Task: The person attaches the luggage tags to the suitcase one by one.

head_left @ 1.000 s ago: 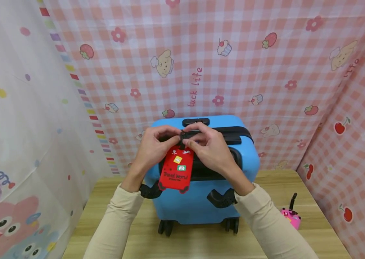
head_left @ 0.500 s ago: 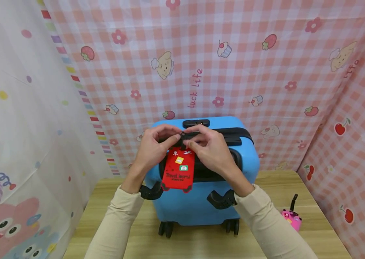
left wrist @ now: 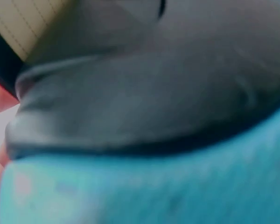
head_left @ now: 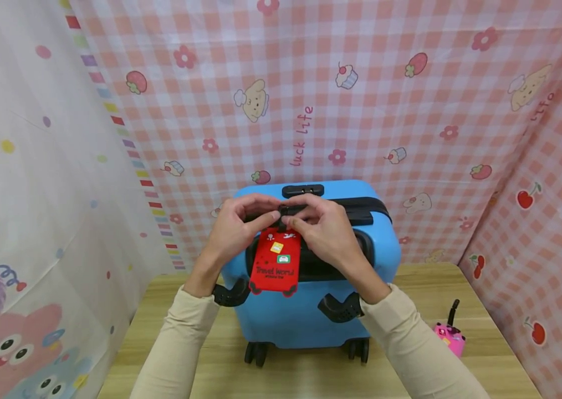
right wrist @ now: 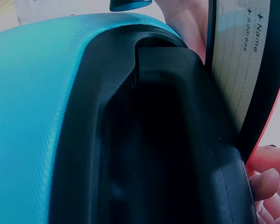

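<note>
A red luggage tag [head_left: 275,265] printed "Travel World" hangs in front of the blue suitcase [head_left: 306,321], which stands upright on its wheels. Thumb and fingers of my left hand [head_left: 235,228] pinch the tag's black strap [head_left: 282,220] by the suitcase's black top handle [head_left: 356,215]. My right hand [head_left: 330,230] pinches the same strap from the other side, the two sets of fingertips nearly touching. How the strap end and buckle lie is hidden by the fingers. In the right wrist view the tag's back shows a Name and Address card [right wrist: 238,51].
A pink luggage tag [head_left: 450,338] with a black strap lies on the wood-grain surface [head_left: 480,360] at the right. A black combination lock [head_left: 303,190] sits on the suitcase top. Patterned cloth walls [head_left: 286,83] stand behind and at both sides.
The red tag has swung slightly to the right and now hangs straighter. Both hands keep their pinch on the strap, with only small finger shifts.
</note>
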A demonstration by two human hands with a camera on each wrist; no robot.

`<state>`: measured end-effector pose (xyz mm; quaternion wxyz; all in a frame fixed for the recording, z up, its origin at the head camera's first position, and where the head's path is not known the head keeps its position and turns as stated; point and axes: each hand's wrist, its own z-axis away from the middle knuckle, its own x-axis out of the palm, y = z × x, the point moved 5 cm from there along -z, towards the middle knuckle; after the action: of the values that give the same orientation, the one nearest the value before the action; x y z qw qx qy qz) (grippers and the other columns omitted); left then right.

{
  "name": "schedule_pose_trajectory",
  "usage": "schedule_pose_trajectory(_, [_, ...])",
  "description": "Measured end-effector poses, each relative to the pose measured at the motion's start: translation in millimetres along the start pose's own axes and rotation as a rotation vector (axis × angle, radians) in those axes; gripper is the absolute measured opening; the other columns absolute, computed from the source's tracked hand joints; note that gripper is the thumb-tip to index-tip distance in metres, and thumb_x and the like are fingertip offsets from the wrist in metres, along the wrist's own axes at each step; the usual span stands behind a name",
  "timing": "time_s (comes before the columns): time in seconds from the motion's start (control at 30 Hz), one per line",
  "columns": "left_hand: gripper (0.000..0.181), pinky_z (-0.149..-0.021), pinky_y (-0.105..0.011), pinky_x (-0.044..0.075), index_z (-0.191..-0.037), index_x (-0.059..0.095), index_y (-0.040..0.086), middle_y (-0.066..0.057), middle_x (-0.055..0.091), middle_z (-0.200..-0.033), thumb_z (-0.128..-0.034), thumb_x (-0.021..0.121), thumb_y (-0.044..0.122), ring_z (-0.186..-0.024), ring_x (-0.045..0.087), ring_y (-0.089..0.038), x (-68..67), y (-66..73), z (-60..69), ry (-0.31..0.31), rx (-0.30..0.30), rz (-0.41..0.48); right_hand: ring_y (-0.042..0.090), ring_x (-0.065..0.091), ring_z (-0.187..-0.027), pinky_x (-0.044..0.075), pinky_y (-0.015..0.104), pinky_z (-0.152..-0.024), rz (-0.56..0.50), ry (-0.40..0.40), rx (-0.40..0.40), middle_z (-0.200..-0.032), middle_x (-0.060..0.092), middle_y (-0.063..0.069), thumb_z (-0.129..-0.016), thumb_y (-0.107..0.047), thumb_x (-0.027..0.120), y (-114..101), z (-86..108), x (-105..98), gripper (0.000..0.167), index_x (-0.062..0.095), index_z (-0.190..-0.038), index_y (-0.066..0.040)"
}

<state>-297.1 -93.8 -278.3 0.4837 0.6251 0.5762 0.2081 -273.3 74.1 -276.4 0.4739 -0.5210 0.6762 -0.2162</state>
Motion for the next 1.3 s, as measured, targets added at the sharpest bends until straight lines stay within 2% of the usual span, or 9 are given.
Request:
schedule_pose_trajectory(0.17, [0.026, -0.086, -0.034, 0.057, -0.119, 0.070, 0.006, -0.011, 0.073, -0.109, -0.0933, 0.068, 0.009, -0.097, 0.069, -0.019, 1.1, 0.2, 0.2, 0.014, 0.000, -0.037, 0.014, 0.063, -0.063, 0.049, 0.031, -0.059, 0.007, 0.009, -0.018, -0.083, 0.075, 0.004, -0.093, -0.014, 0.070, -0.3, -0.1, 0.6, 0.025, 0.062, -0.116, -0.007])
schedule_pose_trajectory(0.3, [0.028, -0.086, -0.033, 0.057, -0.121, 0.071, 0.007, -0.009, 0.073, -0.111, -0.0933, 0.068, 0.011, -0.099, 0.069, -0.018, 2.1, 0.1, 0.6, 0.020, 0.002, -0.062, 0.014, 0.066, -0.066, 0.053, 0.032, -0.065, 0.001, 0.013, -0.039, -0.087, 0.075, 0.006, -0.093, -0.011, 0.070, -0.2, -0.1, 1.0, 0.019, 0.066, -0.110, -0.006])
schedule_pose_trajectory(0.47, [0.026, -0.085, -0.032, 0.057, -0.119, 0.072, 0.007, -0.008, 0.073, -0.110, -0.0934, 0.068, 0.011, -0.097, 0.069, -0.017, 3.2, 0.7, 1.2, 0.035, 0.003, -0.074, 0.014, 0.068, -0.071, 0.057, 0.033, -0.069, -0.009, 0.017, -0.048, -0.090, 0.075, 0.006, -0.093, -0.010, 0.069, -0.5, 0.8, 1.4, 0.015, 0.068, -0.107, -0.007])
schedule_pose_trajectory(0.77, [0.022, -0.084, -0.036, 0.058, -0.114, 0.072, 0.005, -0.010, 0.073, -0.107, -0.0921, 0.068, 0.008, -0.093, 0.070, -0.020, 5.6, 0.3, 1.7, 0.072, 0.039, -0.107, 0.015, 0.068, -0.075, 0.058, 0.034, -0.073, 0.000, 0.015, -0.041, -0.090, 0.075, 0.005, -0.095, -0.011, 0.066, -1.7, 1.5, 1.1, 0.014, 0.071, -0.108, -0.008])
schedule_pose_trajectory(1.03, [0.024, -0.086, -0.036, 0.057, -0.115, 0.071, 0.006, -0.009, 0.073, -0.107, -0.0914, 0.068, 0.008, -0.094, 0.069, -0.019, 5.4, 0.6, 1.5, 0.067, 0.032, -0.115, 0.016, 0.068, -0.078, 0.057, 0.034, -0.072, -0.023, 0.001, -0.034, -0.096, 0.075, 0.006, -0.096, -0.013, 0.065, 0.2, 0.0, 0.9, 0.015, 0.071, -0.110, -0.009])
schedule_pose_trajectory(1.3, [0.025, -0.085, -0.035, 0.058, -0.117, 0.073, 0.007, -0.008, 0.074, -0.107, -0.0918, 0.068, 0.009, -0.093, 0.070, -0.018, 6.0, 0.3, 2.0, 0.053, 0.031, -0.104, 0.014, 0.068, -0.076, 0.056, 0.032, -0.068, -0.021, 0.005, -0.027, -0.092, 0.075, 0.005, -0.097, -0.016, 0.065, 0.3, 0.3, 0.5, 0.017, 0.071, -0.111, -0.009])
